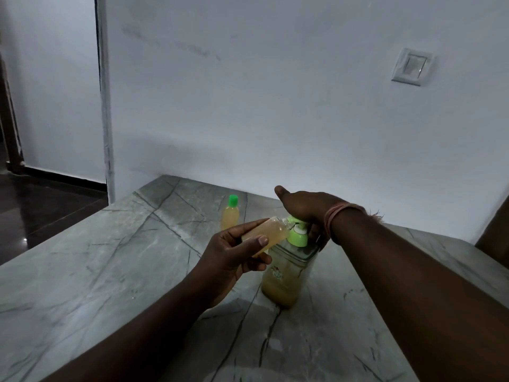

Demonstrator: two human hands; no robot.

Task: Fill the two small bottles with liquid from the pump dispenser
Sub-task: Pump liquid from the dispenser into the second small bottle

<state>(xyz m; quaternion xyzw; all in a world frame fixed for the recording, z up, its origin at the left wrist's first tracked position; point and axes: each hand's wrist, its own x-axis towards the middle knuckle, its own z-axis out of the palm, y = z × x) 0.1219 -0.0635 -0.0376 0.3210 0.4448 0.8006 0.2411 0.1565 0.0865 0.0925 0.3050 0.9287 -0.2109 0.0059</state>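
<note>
Pump dispenser (pixel 286 274) stands upright on the marble table (pixel 110 257), clear body holding yellowish liquid low down, green pump head on top. Right hand (pixel 305 209) rests palm-down on the pump head, fingers bent over its far side, thumb sticking out straight. Left hand (pixel 234 255) grips an uncapped small bottle (pixel 265 234), tilted almost flat, mouth up against the dispenser's spout, mostly full. Capped bottle (pixel 230 213) with green cap stands upright behind the dispenser, to its left, apart from it.
</note>
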